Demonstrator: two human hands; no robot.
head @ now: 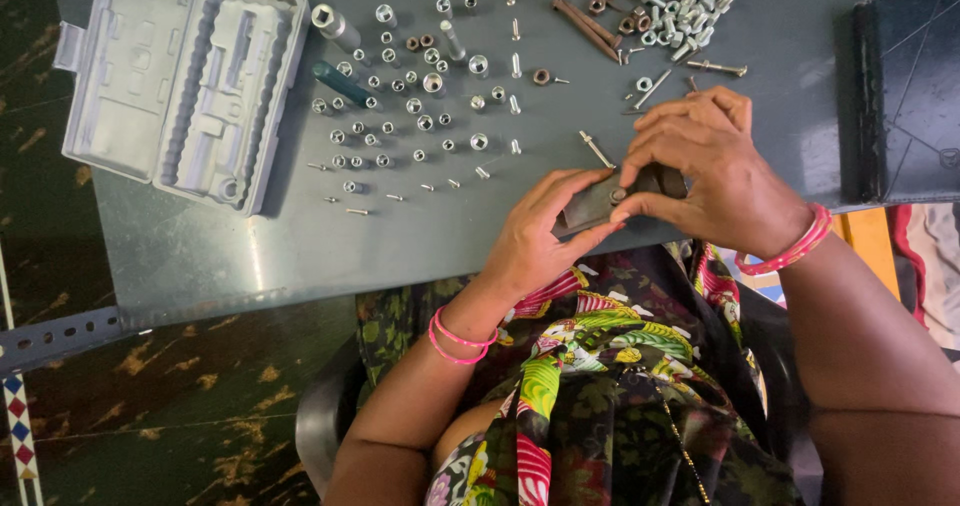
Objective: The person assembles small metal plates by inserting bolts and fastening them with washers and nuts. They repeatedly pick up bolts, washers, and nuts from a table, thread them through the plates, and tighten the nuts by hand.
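Note:
My left hand point(540, 228) grips the near end of a dark flat metal bracket point(592, 203) held just above the table's front edge. My right hand point(712, 166) covers the bracket's other end, with thumb and fingertips pinched on a small nut or bolt head point(619, 195) seated in the bracket. Both wrists wear pink bangles. A loose long bolt point(596, 150) lies on the grey table point(250, 246) just beyond my fingers.
An open grey plastic tool case point(180, 76) lies at the far left. Several sockets and bits point(420, 96) stand in rows mid-table. A pile of nuts and bolts point(672, 11) and rusty brackets point(588, 24) sit at the top. A dark box point(905, 96) stands at right.

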